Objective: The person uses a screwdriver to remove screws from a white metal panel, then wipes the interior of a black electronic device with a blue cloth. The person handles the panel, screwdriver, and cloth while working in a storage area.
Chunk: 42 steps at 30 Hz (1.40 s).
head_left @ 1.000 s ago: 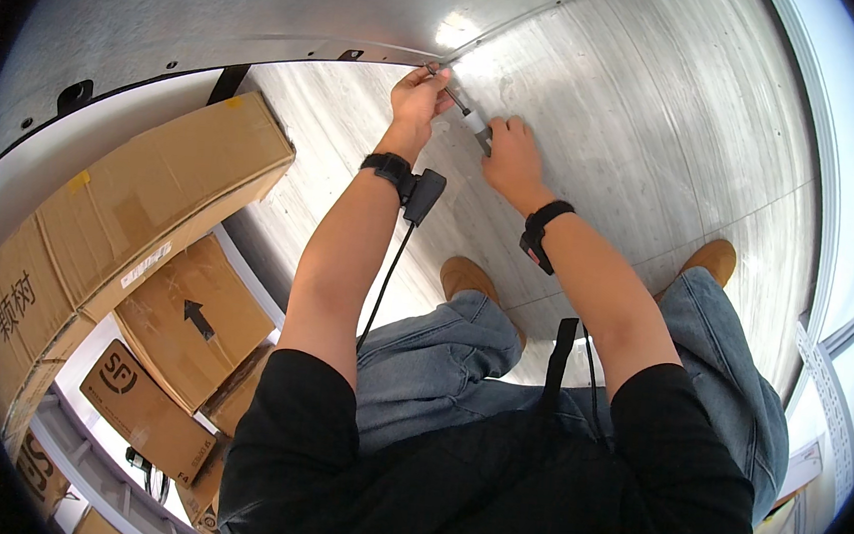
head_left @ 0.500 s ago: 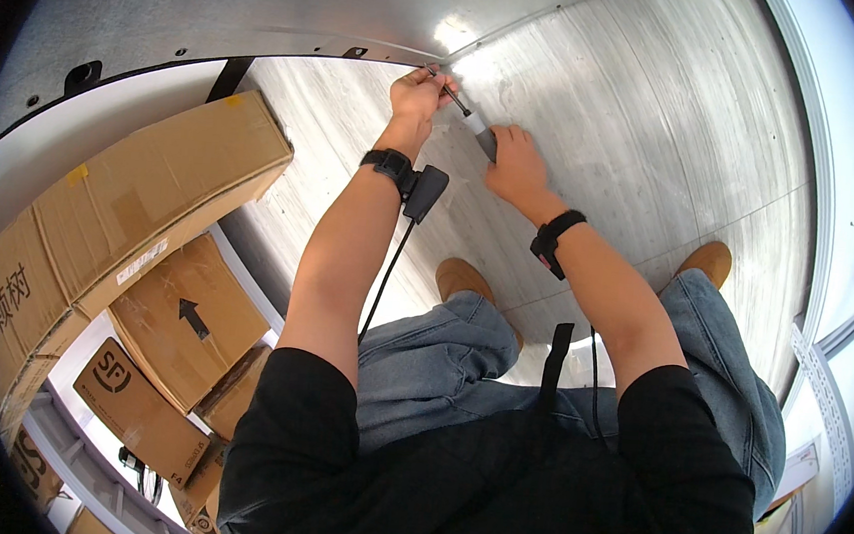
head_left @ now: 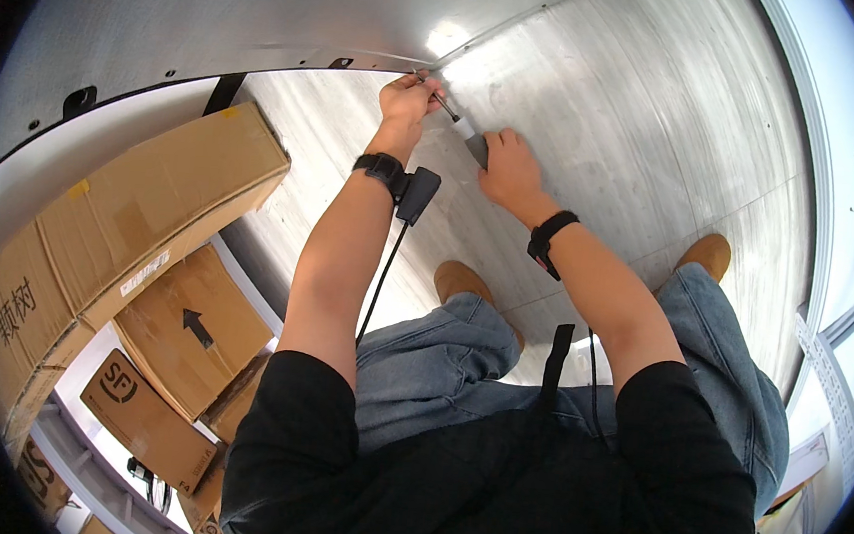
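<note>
With our right hand we grip a screwdriver by its grey-and-white handle, slanting above the plank floor. Our left hand pinches around its shaft near the tip, just beside the edge of the metal panel. A long cardboard box lies to our left.

Open floor rightward (metal panel ahead)
</note>
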Tool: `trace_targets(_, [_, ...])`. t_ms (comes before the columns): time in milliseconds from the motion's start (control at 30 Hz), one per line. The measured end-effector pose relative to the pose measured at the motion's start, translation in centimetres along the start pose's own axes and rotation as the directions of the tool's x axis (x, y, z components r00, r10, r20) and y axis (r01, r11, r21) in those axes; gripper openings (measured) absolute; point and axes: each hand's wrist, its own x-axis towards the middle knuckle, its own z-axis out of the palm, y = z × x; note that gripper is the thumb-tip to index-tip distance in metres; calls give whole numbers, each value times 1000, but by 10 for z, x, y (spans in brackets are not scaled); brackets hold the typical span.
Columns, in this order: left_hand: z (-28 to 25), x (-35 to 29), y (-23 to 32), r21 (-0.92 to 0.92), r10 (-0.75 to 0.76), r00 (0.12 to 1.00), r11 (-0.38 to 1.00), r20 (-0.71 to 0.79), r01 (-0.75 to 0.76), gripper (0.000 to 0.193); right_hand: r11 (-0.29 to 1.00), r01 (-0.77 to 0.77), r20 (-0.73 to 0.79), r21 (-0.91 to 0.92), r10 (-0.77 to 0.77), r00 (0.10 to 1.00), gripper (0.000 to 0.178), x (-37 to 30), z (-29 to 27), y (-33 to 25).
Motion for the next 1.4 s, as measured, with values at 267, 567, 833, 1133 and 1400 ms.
trace_targets(267, [-4, -7, 2, -2, -38, 999, 999, -16, 38, 13, 995, 34, -123, 98, -22, 992, 14, 3, 12, 6])
trace_targets(567, [-6, -1, 3, -28, -21, 999, 999, 44, 22, 14, 984, 167, -238, -56, -176, 955, 23, 6, 45, 31])
trace_targets(833, [-3, -14, 10, -114, -27, 999, 993, 35, 31, 20, 993, 116, -249, -3, -113, 962, 18, 3, 37, 29])
trace_targets(1133, [24, -34, 14, -114, 10, 997, 993, 75, -1, 17, 993, -120, -2, 17, 120, 993, 36, -9, -13, 31])
trace_targets(1400, [124, -63, 81, -359, 202, 833, 933, 515, -5, 26, 965, -218, -108, 143, 235, 966, 30, -11, -172, 76])
